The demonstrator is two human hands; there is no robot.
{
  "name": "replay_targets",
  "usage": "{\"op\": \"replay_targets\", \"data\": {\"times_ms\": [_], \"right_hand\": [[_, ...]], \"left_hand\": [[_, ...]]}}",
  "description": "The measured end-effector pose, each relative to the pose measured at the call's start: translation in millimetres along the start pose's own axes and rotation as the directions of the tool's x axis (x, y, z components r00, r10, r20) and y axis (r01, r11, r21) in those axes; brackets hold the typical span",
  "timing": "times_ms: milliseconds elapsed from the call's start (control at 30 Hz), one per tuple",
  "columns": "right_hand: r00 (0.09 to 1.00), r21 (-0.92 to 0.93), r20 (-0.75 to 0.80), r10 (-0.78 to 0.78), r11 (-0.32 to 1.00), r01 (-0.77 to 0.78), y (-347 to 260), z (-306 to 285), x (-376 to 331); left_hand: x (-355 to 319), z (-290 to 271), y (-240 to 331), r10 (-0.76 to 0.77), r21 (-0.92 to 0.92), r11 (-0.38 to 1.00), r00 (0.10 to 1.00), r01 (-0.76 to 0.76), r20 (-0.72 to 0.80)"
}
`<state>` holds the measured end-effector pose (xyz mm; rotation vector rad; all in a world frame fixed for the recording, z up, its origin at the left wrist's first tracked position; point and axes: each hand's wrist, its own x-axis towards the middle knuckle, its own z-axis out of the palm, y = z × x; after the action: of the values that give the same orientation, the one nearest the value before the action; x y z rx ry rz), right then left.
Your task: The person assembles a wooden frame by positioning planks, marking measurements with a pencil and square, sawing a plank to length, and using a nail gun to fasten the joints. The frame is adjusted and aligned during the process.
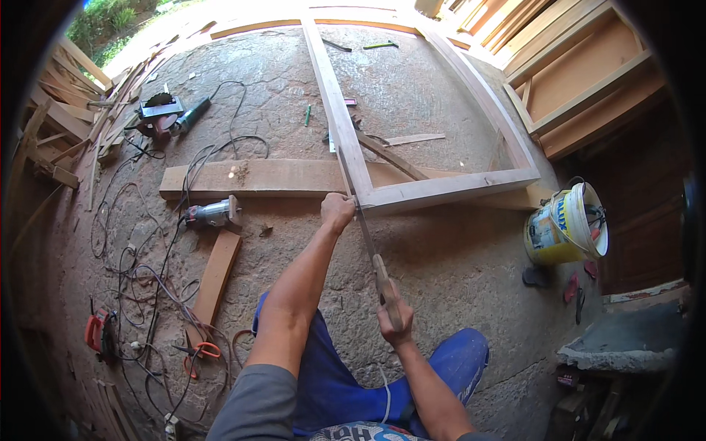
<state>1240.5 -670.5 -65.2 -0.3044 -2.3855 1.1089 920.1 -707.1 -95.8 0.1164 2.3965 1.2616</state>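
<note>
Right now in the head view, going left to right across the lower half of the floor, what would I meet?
Orange power tool → orange-handled pliers → short brown wooden board → left hand steadying the frame corner → right hand gripping the wooden-handled handsaw → yellow and white plastic bucket.

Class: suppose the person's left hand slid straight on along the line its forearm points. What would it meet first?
The left hand already rests at the near corner of the wooden frame, so it would probably press into that corner at once; depth is hard to judge.
</note>
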Motion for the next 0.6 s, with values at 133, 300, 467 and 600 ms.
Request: {"op": "replay_targets", "data": {"times_ms": [133,300,467,600], "right_hand": [[0.998,0.081,-0.039,0.047,0.996,-0.044,3.2,20.3,79.3],[0.998,-0.024,0.045,0.052,0.998,-0.05,-43.8,-42.5,1.2],[0.992,0.132,0.009,0.122,0.984,-0.122,-68.6,-32.4,23.0],[0.995,0.064,-0.015,0.097,0.993,-0.095,-20.2,3.0,106.0]], "left_hand": [[14.0,12.9,-6.7,-0.031,-0.027,0.999,0.999,0.032,0.039],[14.8,-1.6,-12.3,-0.034,-0.088,0.995,0.998,0.038,0.048],[9.2,-8.9,-11.6,-0.007,-0.114,0.994,1.0,0.005,-0.017],[6.9,14.0,3.5,-0.003,-0.122,0.993,1.0,0.001,-0.017]]}}
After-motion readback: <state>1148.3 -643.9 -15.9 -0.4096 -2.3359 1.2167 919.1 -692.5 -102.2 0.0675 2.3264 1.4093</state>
